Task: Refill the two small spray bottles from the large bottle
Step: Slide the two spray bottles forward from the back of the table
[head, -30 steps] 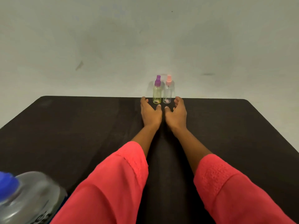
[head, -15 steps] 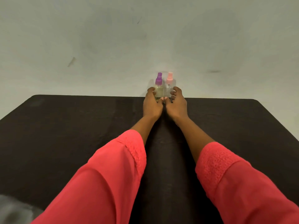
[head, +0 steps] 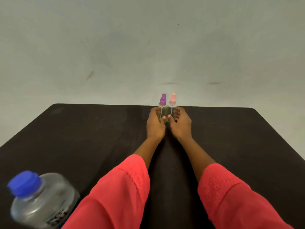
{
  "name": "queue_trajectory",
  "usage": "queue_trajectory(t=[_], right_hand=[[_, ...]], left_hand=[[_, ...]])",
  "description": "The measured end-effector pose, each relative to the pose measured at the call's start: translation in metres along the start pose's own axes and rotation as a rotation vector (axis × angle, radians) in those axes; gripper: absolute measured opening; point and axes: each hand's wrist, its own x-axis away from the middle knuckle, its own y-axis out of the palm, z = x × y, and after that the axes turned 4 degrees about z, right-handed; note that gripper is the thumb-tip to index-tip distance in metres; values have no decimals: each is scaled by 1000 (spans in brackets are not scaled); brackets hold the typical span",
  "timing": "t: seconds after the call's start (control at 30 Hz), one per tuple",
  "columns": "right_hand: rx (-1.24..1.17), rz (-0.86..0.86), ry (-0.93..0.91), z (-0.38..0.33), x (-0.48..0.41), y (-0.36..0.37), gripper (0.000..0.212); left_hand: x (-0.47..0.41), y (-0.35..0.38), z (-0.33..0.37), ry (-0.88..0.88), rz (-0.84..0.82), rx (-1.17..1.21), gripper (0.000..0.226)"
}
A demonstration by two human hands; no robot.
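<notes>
Two small clear spray bottles stand side by side at the far edge of the black table (head: 82, 138). The purple-capped bottle (head: 162, 103) is on the left and the pink-capped bottle (head: 172, 100) on the right. My left hand (head: 156, 123) grips the purple-capped bottle's body, fingers curled round it. My right hand (head: 180, 123) grips the pink-capped bottle the same way. Both bottle bodies are mostly hidden behind my fingers. The large clear bottle (head: 41, 200) with a blue cap stands at the near left corner, untouched.
A plain pale wall (head: 148, 47) rises right behind the table's far edge. My red sleeves (head: 115, 195) cover the near middle of the table.
Both hands reached forward from the table top and closed round the two small bottles. The view has tilted down, bringing the large bottle back into sight.
</notes>
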Motion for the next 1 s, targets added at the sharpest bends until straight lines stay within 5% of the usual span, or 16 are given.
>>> queue_trajectory(t=[1.0], right_hand=[[-70,-31,-32,-55,211,-60,39]], left_hand=[[183,-137,31,162,-66,-189,35]])
